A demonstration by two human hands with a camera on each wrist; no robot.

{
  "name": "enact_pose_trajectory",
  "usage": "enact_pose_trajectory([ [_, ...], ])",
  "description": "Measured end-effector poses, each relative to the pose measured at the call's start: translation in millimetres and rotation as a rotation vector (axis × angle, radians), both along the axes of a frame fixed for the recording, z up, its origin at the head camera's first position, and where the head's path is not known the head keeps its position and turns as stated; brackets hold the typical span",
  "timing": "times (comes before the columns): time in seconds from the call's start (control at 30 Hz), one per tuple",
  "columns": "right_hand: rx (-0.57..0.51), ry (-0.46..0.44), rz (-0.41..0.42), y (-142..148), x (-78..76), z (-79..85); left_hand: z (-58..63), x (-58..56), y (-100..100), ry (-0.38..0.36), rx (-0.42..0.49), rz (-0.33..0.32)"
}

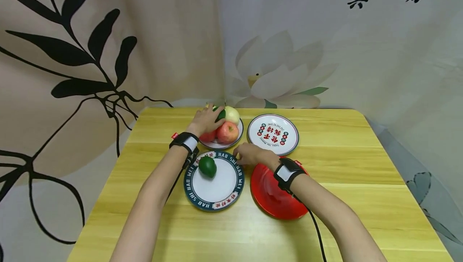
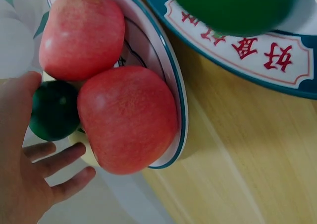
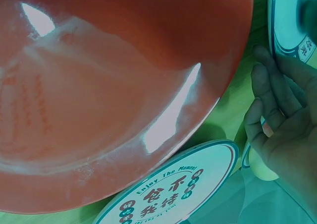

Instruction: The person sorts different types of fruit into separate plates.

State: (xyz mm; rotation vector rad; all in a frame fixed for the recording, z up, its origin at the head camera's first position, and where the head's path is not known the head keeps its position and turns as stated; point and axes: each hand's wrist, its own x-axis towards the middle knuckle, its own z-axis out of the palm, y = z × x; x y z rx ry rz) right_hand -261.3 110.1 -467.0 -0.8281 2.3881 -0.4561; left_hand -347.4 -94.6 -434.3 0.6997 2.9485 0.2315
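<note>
My left hand [image 1: 207, 120] reaches over a white plate [image 2: 171, 80] of fruit at the back. Its thumb and fingers lie on either side of a dark green lime-like fruit [image 2: 54, 110], seemingly pinching it. Two red apples [image 2: 128, 119] sit right beside that fruit, and a pale yellow-green fruit [image 1: 232, 115] is behind. A second green fruit [image 1: 207, 167] lies on the blue-rimmed plate [image 1: 217, 204] in front. My right hand [image 1: 250, 154] is at that plate's right rim, fingers loosely bent, fingertips at or against the edge; exact contact is unclear.
A red plate [image 1: 275, 197] lies beneath my right wrist. Behind it is a white plate with red characters [image 1: 273, 134]. The wooden table [image 1: 347, 145] ends at a curtain [image 1: 173, 45] at the back. A black cable [image 1: 316, 230] trails from the right wrist.
</note>
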Motion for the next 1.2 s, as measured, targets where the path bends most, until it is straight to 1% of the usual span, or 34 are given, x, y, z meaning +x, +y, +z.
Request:
enact_pose_trajectory([
  [0.07, 0.009, 0.006, 0.004, -0.3, 0.4, 0.4, -0.8, -2.2, -0.4, -0.010, 0.024, -0.002],
  [0.2, 0.013, 0.018, 0.005, 0.2, -0.5, -2.0, -1.4, -6.4, 0.8, -0.019, 0.055, -0.032],
  [0.33, 0.023, 0.020, 0.003, 0.3, 0.0, -3.2, 1.4, -5.4, -0.1, -0.011, 0.067, -0.061],
  [0.43, 0.035, 0.015, 0.003, 1.0, -1.6, -1.2, 9.4, -3.6, -0.4, 0.002, 0.077, -0.081],
  [0.53, 0.040, 0.004, 0.011, -0.3, -2.7, 2.3, 20.5, 4.4, -3.2, 0.018, 0.078, -0.098],
  [0.6, 0.036, -0.009, 0.015, -0.9, -3.0, 3.4, 27.0, 13.1, -4.3, 0.027, 0.072, -0.113],
  [0.67, 0.034, -0.018, 0.016, -1.3, -4.0, 5.6, 32.8, 22.5, -5.6, 0.053, 0.056, -0.146],
  [0.73, 0.040, -0.019, 0.014, -1.6, -7.3, 9.2, 39.2, 32.3, -6.8, 0.077, 0.043, -0.198],
  [0.8, 0.049, -0.016, 0.010, -1.7, -11.4, 12.6, 44.7, 42.2, -7.4, 0.103, 0.037, -0.267],
  [0.87, 0.061, -0.017, 0.009, -1.1, -14.7, 13.8, 47.3, 53.7, -6.9, 0.102, 0.040, -0.334],
  [0.97, 0.058, -0.038, 0.017, 0.2, -16.7, 14.1, 44.3, 72.0, -4.0, 0.063, 0.040, -0.406],
  [1.07, 0.047, -0.047, 0.044, 2.5, -17.3, 12.8, 35.3, 89.6, -0.3, 0.005, 0.030, -0.437],
  [1.2, 0.046, -0.047, 0.045, 2.8, -13.9, 11.2, 20.8, 110.4, 2.5, -0.028, -0.027, -0.461],
])
